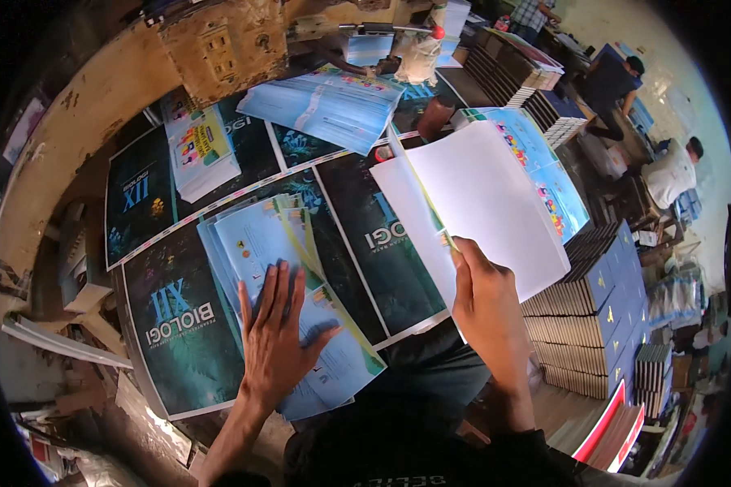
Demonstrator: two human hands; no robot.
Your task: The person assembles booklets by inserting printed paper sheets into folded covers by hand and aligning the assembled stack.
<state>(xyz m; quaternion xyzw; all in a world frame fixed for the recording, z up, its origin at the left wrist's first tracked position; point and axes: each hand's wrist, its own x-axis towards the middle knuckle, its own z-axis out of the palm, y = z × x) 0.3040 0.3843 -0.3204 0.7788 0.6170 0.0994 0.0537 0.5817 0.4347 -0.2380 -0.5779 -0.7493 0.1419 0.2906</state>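
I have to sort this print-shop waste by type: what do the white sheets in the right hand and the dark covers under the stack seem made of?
White sheets: thin, matte, uncoated-looking paper that bends where the right hand lifts it. Dark covers: probably coated printed sheet with a faint sheen.

Navy book stacks [601,312] — two people [670,174] beyond.

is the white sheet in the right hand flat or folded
Folded: the white sheet, pinched by the right hand, shows a crease with a second leaf behind its left edge.

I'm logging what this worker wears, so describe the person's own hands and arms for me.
Both hands are bare: no gloves, rings or watch show on the left hand or right hand. The forearms are uncovered; a dark sleeve begins near the right elbow.
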